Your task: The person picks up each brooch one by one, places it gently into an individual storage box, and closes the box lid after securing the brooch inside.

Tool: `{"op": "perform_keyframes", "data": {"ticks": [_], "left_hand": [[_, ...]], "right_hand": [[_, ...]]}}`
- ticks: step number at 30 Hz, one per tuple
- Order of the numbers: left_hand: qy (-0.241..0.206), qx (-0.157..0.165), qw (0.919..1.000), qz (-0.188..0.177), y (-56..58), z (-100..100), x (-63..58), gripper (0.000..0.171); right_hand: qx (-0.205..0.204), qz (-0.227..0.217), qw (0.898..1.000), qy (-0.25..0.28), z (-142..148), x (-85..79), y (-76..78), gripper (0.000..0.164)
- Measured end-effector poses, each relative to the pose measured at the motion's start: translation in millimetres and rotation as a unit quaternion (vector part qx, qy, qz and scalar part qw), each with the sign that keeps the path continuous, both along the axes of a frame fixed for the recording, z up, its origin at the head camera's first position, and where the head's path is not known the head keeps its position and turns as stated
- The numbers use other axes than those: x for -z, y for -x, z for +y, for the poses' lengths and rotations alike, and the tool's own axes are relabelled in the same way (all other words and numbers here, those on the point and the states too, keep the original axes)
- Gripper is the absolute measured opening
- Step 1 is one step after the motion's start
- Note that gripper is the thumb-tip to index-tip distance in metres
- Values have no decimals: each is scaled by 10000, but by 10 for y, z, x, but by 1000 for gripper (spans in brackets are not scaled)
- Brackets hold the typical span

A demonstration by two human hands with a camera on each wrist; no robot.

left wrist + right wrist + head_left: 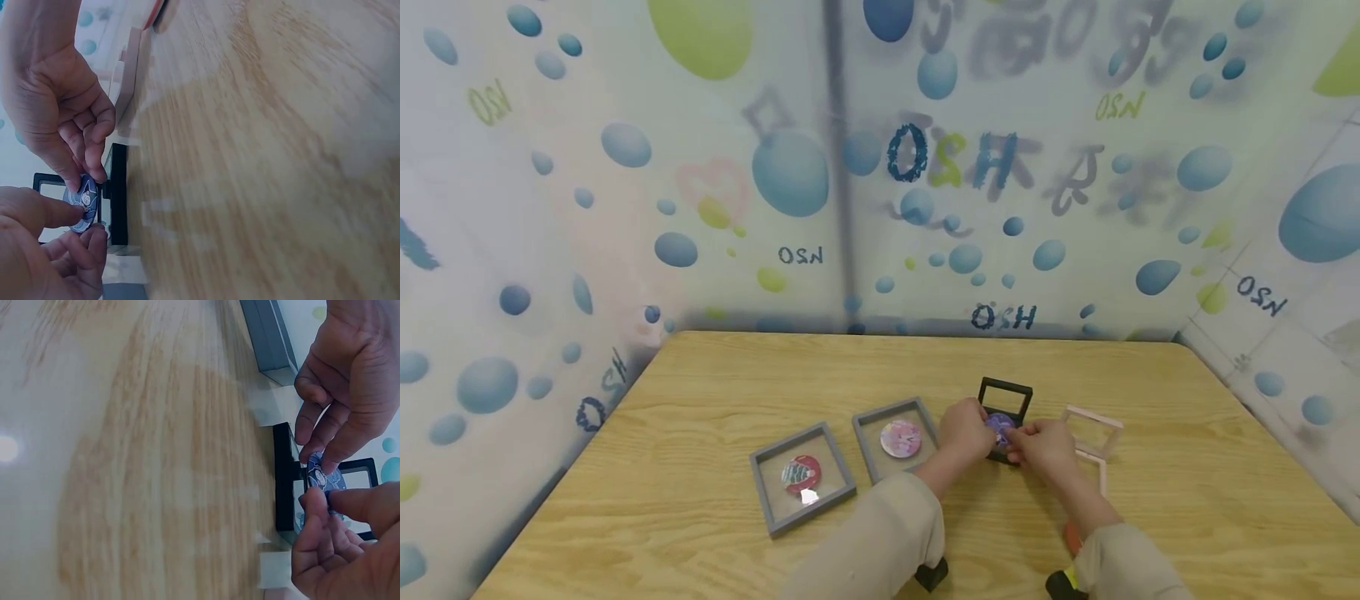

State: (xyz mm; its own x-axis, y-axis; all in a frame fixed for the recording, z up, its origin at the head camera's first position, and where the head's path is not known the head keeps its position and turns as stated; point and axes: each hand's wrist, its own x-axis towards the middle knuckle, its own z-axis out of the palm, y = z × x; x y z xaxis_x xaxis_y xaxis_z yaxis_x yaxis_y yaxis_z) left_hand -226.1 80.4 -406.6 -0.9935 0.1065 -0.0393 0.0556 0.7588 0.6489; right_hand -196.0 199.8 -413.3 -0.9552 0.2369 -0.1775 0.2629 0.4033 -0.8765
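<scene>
A round purple-blue badge [1000, 423] is held between both hands over an open black hinged frame [1006, 384]. My left hand [964, 433] pinches the badge from the left, thumb on its printed face in the left wrist view. From the other side my right hand [1048, 450] pinches its edge between thumb and fingers, as the right wrist view shows. One half of the black frame stands upright behind the badge; the other half [284, 481] rests on the table. Fingers cover part of the badge [87, 199] and the frame.
Left of the hands lie two grey frames, one [760, 492] around a red-and-white badge [802, 472], the other [859, 433] around a pink badge [901, 439]. An open pale pink frame [1093, 414] stands to the right. An orange-red thing [1072, 537] is partly hidden by the right sleeve.
</scene>
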Motion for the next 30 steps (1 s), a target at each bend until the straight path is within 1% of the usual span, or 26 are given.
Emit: {"op": "perform_keyframes", "data": {"ticks": [4, 8, 14, 20, 23, 30], "left_hand": [[176, 71, 9998, -23, 11, 0, 17, 17], [315, 121, 9994, 0, 18, 1, 20, 14], [473, 169, 9987, 119, 37, 9, 38, 12], [627, 287, 9975, 132, 48, 12, 55, 14], [670, 338, 9971, 107, 54, 9, 58, 16], [810, 477, 9956, 60, 53, 5, 32, 12]], "right_hand": [[61, 22, 10000, -42, -19, 7, 2, 16], [47, 68, 9998, -186, -35, 7, 1, 15], [62, 184, 9982, -574, -49, 24, 21, 15], [94, 362, 9942, -1013, -53, 54, 29, 13], [69, 409, 9934, -1073, -54, 60, 31, 13], [23, 448, 9906, -1294, -63, 42, 23, 14]]}}
